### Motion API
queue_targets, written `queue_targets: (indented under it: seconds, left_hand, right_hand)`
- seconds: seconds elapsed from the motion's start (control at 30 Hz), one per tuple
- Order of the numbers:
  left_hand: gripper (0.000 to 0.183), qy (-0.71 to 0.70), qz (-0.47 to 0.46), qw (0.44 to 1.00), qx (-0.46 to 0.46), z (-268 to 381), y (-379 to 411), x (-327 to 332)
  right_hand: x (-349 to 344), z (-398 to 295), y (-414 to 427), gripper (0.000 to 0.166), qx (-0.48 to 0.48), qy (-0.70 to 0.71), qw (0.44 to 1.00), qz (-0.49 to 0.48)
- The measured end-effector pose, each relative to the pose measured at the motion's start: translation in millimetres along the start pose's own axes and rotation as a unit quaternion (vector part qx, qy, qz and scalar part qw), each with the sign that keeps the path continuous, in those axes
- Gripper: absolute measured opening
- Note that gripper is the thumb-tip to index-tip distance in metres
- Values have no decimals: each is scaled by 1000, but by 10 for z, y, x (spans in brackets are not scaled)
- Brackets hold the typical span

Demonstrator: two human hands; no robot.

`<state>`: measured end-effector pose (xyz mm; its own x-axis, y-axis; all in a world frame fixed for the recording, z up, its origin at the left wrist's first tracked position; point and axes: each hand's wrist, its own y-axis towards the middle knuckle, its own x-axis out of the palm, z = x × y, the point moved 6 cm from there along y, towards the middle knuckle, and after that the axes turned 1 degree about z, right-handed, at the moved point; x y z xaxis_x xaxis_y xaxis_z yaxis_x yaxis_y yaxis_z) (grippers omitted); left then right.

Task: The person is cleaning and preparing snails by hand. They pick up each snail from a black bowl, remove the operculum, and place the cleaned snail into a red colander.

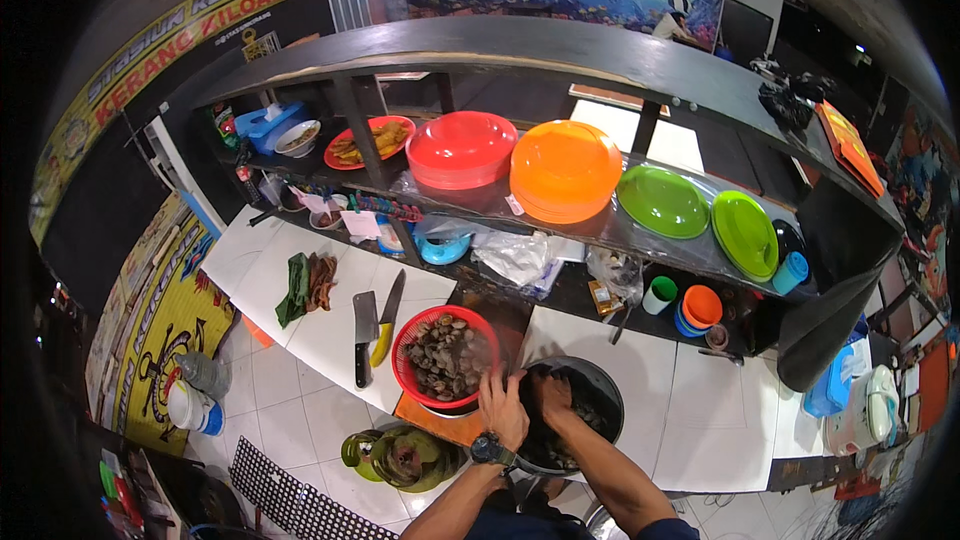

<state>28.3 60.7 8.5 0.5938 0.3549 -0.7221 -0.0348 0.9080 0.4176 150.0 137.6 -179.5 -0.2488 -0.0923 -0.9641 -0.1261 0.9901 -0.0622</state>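
Observation:
My left hand (504,406), with a dark watch at the wrist, lies between a red plastic basket (486,322) and a dark metal pot (616,397). Its fingers touch the basket's right rim area; whether they grip it is hard to tell. Cockles or similar shellfish (446,360) fill the basket, which sits over an orange-brown board (427,416). My right hand (555,396) reaches down inside the pot, its fingertips hidden in shadow. More dark shellfish (592,416) show in the pot beside it.
Left of the basket lie a cleaver (365,319) and a yellow-handled knife (391,307) on the white tiled counter (330,345). Green leaves (295,289) rest farther left. Stacked red plates (461,150) and orange plates (566,169) stand on the shelf ahead. Green gas cylinders (412,457) stand below.

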Motion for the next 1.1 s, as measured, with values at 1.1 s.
queue_targets:
  seconds: [1.1]
  left_hand:
    - [24,-507,-320,793,-106,-132,-110,316]
  right_hand:
    - [-1684,-331,-1422,22,66,530,834,135]
